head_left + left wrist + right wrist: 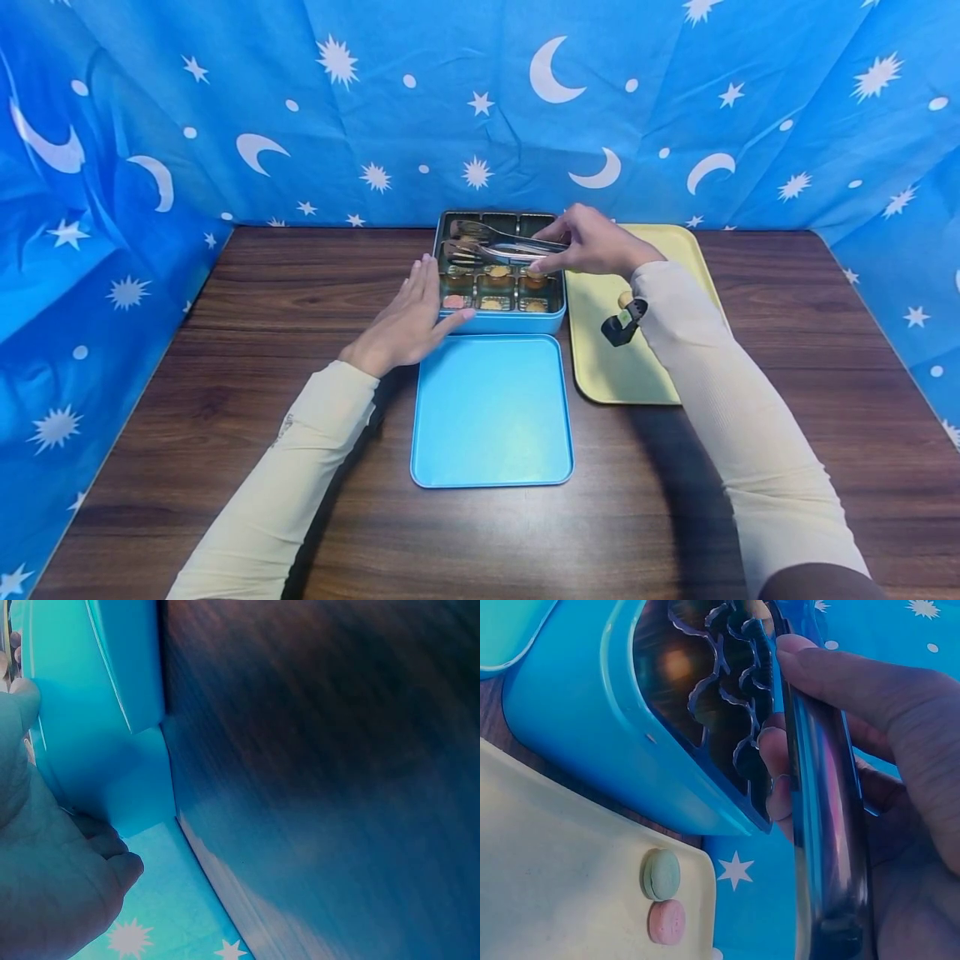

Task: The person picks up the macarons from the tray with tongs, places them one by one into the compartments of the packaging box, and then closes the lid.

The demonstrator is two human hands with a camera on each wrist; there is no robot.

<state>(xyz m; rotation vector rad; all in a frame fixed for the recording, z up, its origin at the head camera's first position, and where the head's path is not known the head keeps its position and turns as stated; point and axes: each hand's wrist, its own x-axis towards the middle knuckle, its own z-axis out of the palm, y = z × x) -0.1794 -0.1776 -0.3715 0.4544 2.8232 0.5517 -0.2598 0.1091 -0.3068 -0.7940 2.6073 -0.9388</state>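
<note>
A blue box (pixel 498 323) with a dark divided insert holds several round sweets, among them a pink one (pixel 453 302) in the front-left compartment. My left hand (pixel 405 318) lies against the box's left side, fingers straight, thumb at its front edge; the left wrist view shows this hand (pixel 60 877) beside the blue wall (pixel 90 735). My right hand (pixel 597 242) grips metal tongs (pixel 525 247) over the box, their tips above its left compartments. In the right wrist view, thumb and fingers pinch the tongs (pixel 825 825). Whether the tips hold anything, I cannot tell.
A light-blue lid (pixel 492 412) lies in front of the box. To the right is a yellow tray (pixel 615 367), partly under my right forearm; a green macaron (pixel 661 875) and a pink macaron (pixel 667 922) lie on it. A star-patterned blue cloth (pixel 450 108) hangs behind.
</note>
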